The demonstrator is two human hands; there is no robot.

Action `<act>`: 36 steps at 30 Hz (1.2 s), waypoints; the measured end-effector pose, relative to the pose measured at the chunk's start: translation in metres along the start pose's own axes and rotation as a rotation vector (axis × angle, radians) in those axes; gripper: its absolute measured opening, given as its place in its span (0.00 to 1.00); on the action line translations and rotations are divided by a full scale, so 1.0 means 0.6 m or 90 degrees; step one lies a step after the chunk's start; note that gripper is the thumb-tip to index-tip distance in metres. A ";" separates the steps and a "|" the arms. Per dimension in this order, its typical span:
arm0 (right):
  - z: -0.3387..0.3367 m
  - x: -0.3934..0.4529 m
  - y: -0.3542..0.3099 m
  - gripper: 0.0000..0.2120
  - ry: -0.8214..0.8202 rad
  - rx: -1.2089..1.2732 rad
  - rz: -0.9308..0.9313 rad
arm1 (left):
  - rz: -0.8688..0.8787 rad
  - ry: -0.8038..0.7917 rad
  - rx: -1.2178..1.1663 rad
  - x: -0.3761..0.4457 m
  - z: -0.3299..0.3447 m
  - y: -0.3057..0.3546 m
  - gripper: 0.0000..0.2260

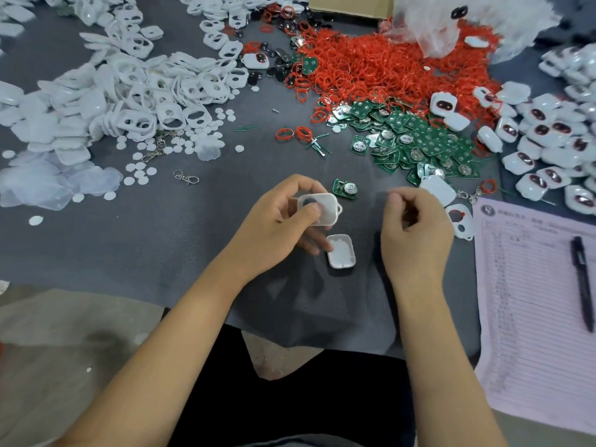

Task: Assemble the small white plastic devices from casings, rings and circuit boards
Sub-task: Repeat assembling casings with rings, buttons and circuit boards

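1. A clear plastic bag (451,30) lay slumped at the far right of the grey mat (225,246), with white parts showing through it; a cardboard box (350,4) stood behind, its contents out of sight.
2. The left hand (277,227) gripped a white casing half (319,209) just above the mat, fingers curled round its far edge and the thumb pressed into its open hollow.
3. That casing's long axis ran left to right, its little loop lug pointing right.
4. The right hand (416,230) hovered beside it with fingers loosely curled, thumb and forefinger nearly closed; I could not tell whether it pinched anything.
5. A second casing half (342,251) lay hollow side up on the mat between the hands, long axis running towards and away from the person.
6. A single circuit board (345,189) lay just beyond the held casing.
7. Red rings (387,69) were heaped beyond a spread of green boards (419,140).
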State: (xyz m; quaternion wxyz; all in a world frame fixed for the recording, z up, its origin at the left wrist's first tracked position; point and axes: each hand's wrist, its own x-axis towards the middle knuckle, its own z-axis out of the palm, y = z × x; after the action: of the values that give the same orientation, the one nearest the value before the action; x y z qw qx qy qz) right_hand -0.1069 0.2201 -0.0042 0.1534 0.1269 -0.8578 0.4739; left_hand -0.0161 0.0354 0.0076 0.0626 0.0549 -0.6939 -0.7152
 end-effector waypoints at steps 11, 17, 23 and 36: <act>0.020 0.015 -0.006 0.12 -0.153 -0.159 -0.045 | -0.054 0.028 -0.064 0.004 -0.003 -0.002 0.13; 0.042 0.037 -0.016 0.10 -0.218 -0.156 -0.063 | -0.062 0.065 -0.156 0.002 -0.009 -0.003 0.14; 0.037 0.030 -0.011 0.12 -0.215 -0.077 -0.026 | -0.065 0.068 -0.165 0.004 -0.009 -0.008 0.13; 0.029 -0.017 -0.028 0.15 -0.132 0.162 -0.105 | -0.102 0.023 -0.201 0.009 -0.010 -0.004 0.20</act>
State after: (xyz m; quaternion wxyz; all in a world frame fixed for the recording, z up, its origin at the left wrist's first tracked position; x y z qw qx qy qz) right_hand -0.0938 0.1975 -0.0040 0.0851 0.2635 -0.7890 0.5484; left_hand -0.0206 0.0286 0.0050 0.0256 0.1121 -0.5655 -0.8167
